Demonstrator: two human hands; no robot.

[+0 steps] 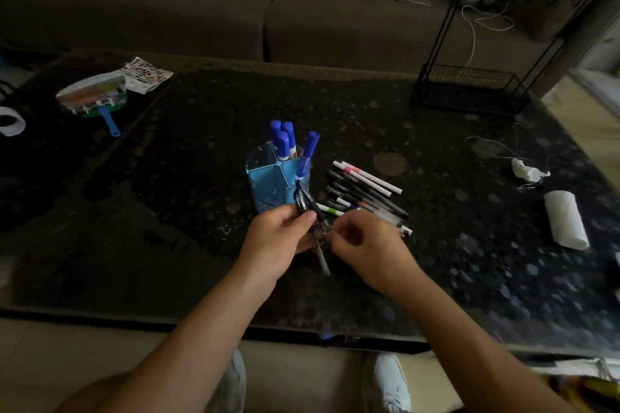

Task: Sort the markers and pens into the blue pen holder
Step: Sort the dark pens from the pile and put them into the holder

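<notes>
The blue pen holder (268,178) stands mid-table with several blue-capped markers (285,141) upright in its far compartments. To its right lies a row of loose pens and markers (365,193), black and white barrels, on the dark table. My left hand (278,238) is closed around a bunch of dark pens (307,203) just in front of the holder. My right hand (365,245) pinches one thin dark pen (321,256) that points down toward me, right beside the bunch.
A black wire rack (469,90) stands at the far right. A paper roll (565,220) and crumpled tissue (526,173) lie at the right. A hand fan (95,97) and tape roll (10,124) sit at the left. A sofa runs behind the table.
</notes>
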